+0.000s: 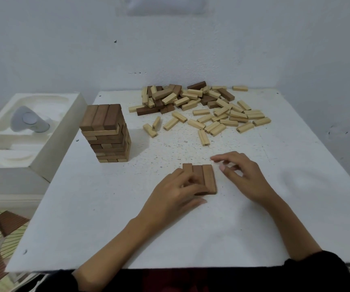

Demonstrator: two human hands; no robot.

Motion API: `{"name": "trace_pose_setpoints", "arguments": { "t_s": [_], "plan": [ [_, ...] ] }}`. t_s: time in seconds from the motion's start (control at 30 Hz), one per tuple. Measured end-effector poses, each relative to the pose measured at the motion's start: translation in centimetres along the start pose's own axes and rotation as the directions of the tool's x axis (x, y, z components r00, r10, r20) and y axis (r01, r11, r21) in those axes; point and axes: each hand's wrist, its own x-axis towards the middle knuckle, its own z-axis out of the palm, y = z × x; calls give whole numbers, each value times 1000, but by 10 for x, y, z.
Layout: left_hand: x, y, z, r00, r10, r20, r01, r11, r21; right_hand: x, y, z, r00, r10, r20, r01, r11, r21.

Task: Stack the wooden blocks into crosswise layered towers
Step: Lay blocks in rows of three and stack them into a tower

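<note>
Nearest the camera, the left hand (176,192) lies on a row of three dark brown wooden blocks (206,178). Its fingers are bent over the leftmost block and its thumb runs along the near ends, so it holds the row. The picture is blurred there, and how firmly it grips cannot be told. The three blocks lie flat and side by side, long sides touching, pointing away from the person.

Just right of the row, the right hand (244,175) is loosely spread with its fingers half bent, and it holds nothing. Its forefinger reaches out past the far right corner of the row; whether it touches the wood cannot be told. A black sleeve (326,262) covers that forearm at the near edge.

All of this sits on a white speckled bench (106,218). To the left and further back stands a tower of dark and pale wooden blocks (106,133), many layers laid crosswise and topped by three dark blocks. At the far edge lies a heap of loose wooden blocks (191,100), dark and pale mixed. Pale ones are scattered flat in front of it and to its right, well apart from the hands.

Left of the bench is a white moulded foam tray (58,144) holding a grey-white rounded object (28,121). A grey-white wall (64,49) rises behind.
</note>
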Motion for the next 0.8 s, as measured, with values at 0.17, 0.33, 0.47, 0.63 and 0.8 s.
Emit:
{"name": "trace_pose_setpoints", "arguments": {
  "t_s": [0.17, 0.33, 0.47, 0.63, 0.8],
  "plan": [
    [0, 4, 2, 991, 129, 19, -130, 990, 49, 27, -8, 5, 991, -32, 129, 29, 999, 27],
    [4, -7, 4, 985, 166, 49, -168, 985, 27, 54, -13, 12, 940, 29, 339, -42, 999, 30],
    [8, -15, 2, 975, 212, 68, -211, 977, -16, 62, -15, 8, 897, 30, 440, -7, 998, -55],
    [10, -29, -2, 965, 252, 70, -247, 966, -74, 51, -13, 6, 936, 101, 338, -82, 994, -72],
    [3, -25, -9, 998, 53, 17, -51, 994, -99, 38, -4, -4, 950, 84, 300, -89, 996, 0]
  ]
}}
